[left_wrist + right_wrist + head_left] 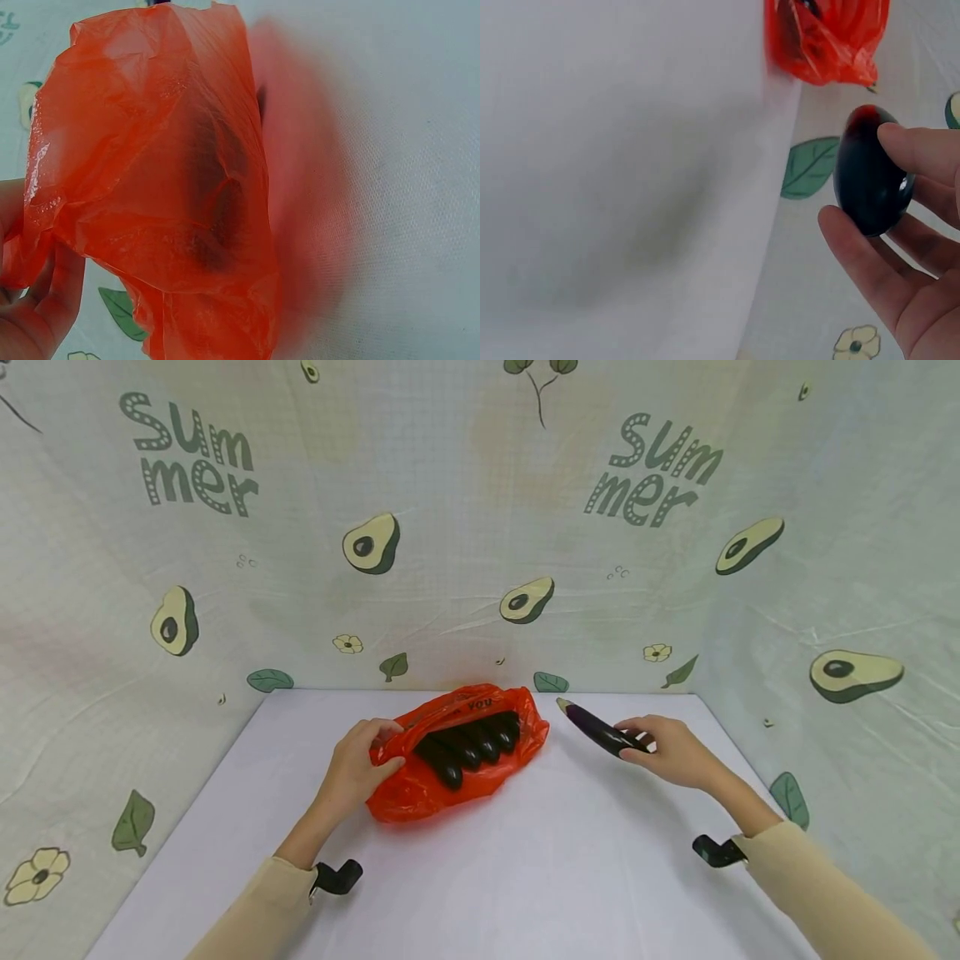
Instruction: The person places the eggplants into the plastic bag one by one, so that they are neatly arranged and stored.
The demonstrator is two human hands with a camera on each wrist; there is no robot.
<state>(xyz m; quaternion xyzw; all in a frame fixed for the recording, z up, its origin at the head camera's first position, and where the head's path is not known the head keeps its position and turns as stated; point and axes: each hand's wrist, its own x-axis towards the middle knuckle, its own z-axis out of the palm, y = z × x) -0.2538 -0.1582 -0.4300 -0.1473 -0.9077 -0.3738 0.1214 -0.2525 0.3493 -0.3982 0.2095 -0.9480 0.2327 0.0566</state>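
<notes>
A red plastic bag (420, 797) lies on the table with its mouth turned toward me, and several dark eggplants (467, 750) sit side by side inside it. My left hand (358, 764) grips the bag's edge at its left end. In the left wrist view the thin red plastic bag (142, 187) fills much of the picture, the eggplants showing only as dark shapes through it. To the right of the bag, my right hand (667, 756) holds one long dark purple eggplant (596, 729) by its rounded end, above the table. Its pale stem end points toward the back left.
The white table (540, 877) reaches back to a cloth backdrop (450, 460) printed with avocados and leaves, which also hangs on both sides. A black wrist device (337, 878) is on the left sleeve, another black wrist device (717, 852) on the right.
</notes>
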